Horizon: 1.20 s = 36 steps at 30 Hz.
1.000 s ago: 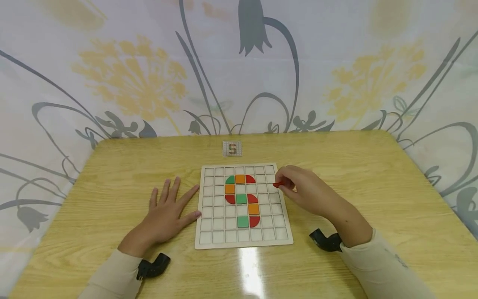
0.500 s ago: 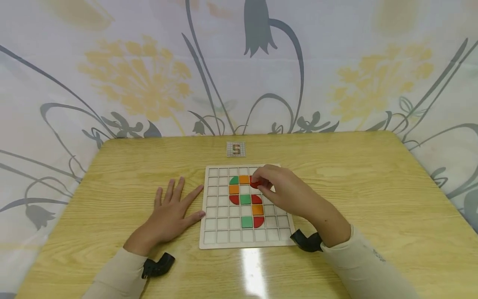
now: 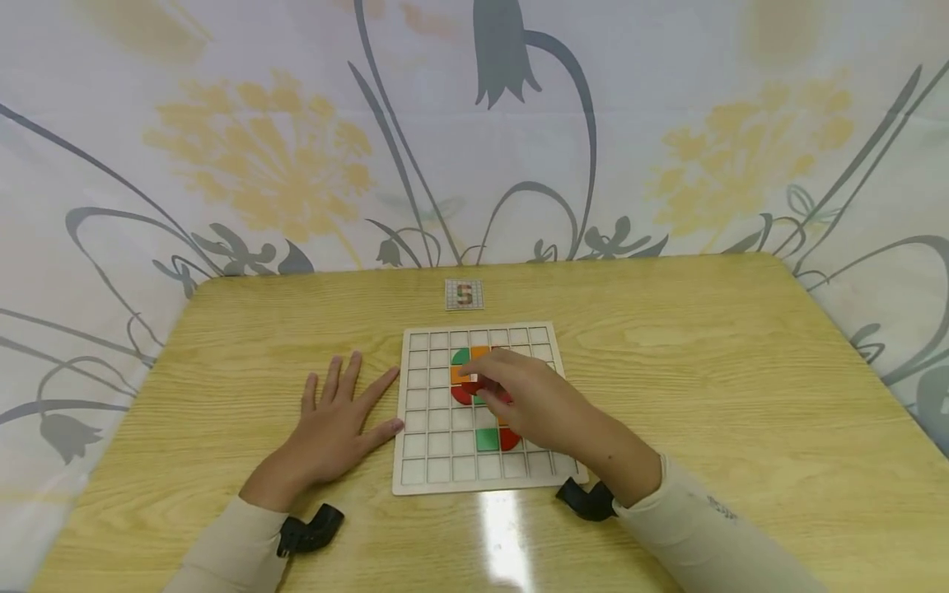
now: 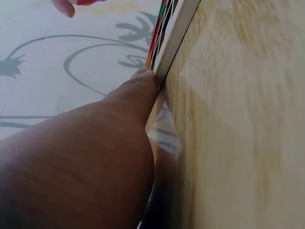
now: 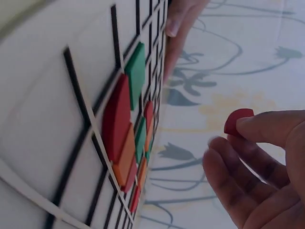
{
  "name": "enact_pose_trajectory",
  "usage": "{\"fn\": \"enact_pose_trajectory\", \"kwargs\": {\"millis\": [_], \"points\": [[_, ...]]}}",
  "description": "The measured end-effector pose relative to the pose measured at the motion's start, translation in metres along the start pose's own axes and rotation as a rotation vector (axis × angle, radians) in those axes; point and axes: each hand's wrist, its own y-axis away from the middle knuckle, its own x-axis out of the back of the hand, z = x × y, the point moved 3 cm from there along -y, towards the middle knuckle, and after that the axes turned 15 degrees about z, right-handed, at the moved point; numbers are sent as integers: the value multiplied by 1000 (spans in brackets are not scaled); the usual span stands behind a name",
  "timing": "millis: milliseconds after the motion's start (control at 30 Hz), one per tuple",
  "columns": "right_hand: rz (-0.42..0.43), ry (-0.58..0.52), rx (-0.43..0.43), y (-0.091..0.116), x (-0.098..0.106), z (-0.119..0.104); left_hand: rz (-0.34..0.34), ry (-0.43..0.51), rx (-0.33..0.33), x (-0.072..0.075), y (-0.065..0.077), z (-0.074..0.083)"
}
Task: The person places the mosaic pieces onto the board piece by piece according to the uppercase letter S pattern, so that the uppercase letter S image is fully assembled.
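A square board (image 3: pixel 437 469) with a raised grid lies on the table. Red, orange and green tiles fill some of its cells. Above the board's middle my right hand (image 3: pixel 537 403) pinches a red rounded tile (image 5: pixel 238 120) between thumb and fingers; the right wrist view shows the tile apart from the board. From the head, this hand hides part of the tile pattern. My left hand (image 3: pixel 326 432) lies spread flat on the table at the board's left side. In the left wrist view, its thumb (image 4: pixel 138 86) touches the board's edge.
Behind the board lies a small card (image 3: pixel 464 295) printed with a coloured S-shaped pattern on a grid. The wooden table (image 3: pixel 689 346) meets a flower-patterned backdrop (image 3: pixel 430 165) at its far edge. Each wrist carries a black camera mount (image 3: pixel 311 529).
My right hand has carried the red tile leftward from the board's right edge to above its middle. The left hand stays in place; the head view shifts slightly.
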Motion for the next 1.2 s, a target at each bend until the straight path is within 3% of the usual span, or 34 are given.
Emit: {"fn": "enact_pose_trajectory", "kwargs": {"millis": [300,533,767,1000,1200], "points": [[-39,51,109,4,-12,0,0,-1,-9,0,-1,-2],[-60,42,71,7,-16,3,3,-12,-8,1,-1,-1],[-74,50,97,8,-21,4,-1,-8,-4,0,0,-2],[-155,15,28,9,-28,1,-4,-9,1,-1,2,-4],[-172,28,10,10,-30,2,9,-15,-9,-2,-1,-3]]}}
